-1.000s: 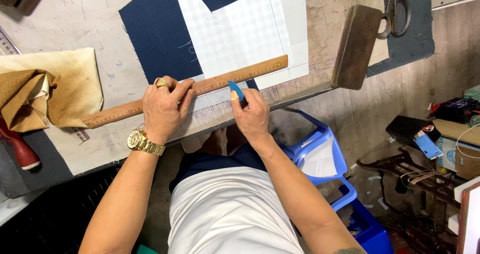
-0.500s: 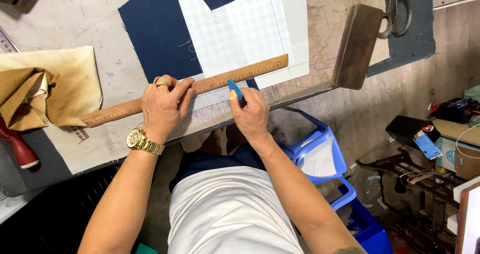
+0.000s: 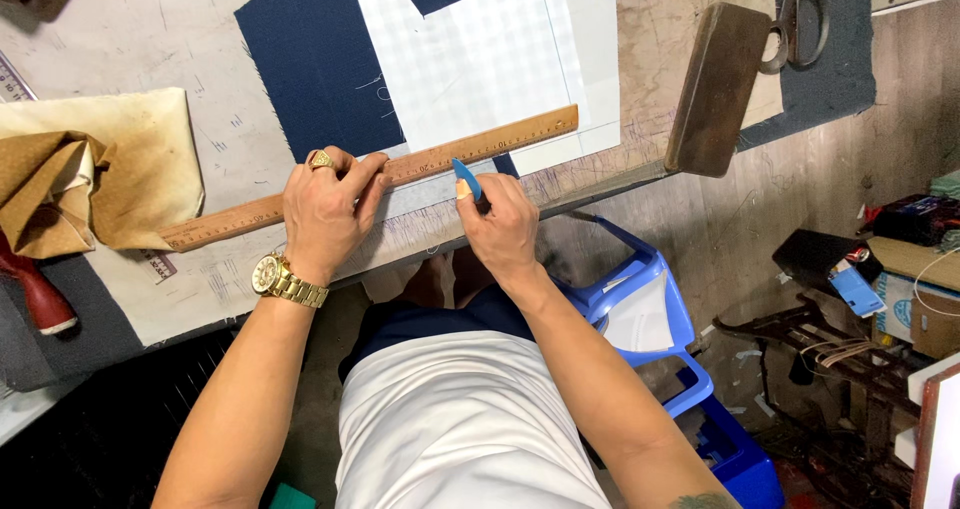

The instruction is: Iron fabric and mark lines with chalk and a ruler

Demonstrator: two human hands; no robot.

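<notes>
A: As the head view catalogues it: one wooden ruler (image 3: 375,177), lying slantwise across the near edge of the worktable (image 3: 120,29), over navy cloth (image 3: 320,64) and a white gridded pattern sheet (image 3: 470,54).

B: Entry for the left hand (image 3: 328,209)?

A: Fingers spread and pressed flat on the ruler, just left of its middle; gold watch (image 3: 280,279) at the wrist, ring on one finger.

B: And the right hand (image 3: 505,229)?

A: Fingers pinched shut on a blue tailor's chalk (image 3: 467,181), its tip touching the ruler's near edge, right of the left hand.

B: Handling note?

A: By my judgement, keep firm downward weight on the ruler so it cannot pivot, hold the chalk's thin edge snug against the wood, and draw in one even stroke.

B: Other items?

A: Tan folded cloth (image 3: 90,184) at left; dark wooden block (image 3: 715,84) and scissors (image 3: 800,14) at right; blue plastic stool (image 3: 640,309) below the table.
</notes>
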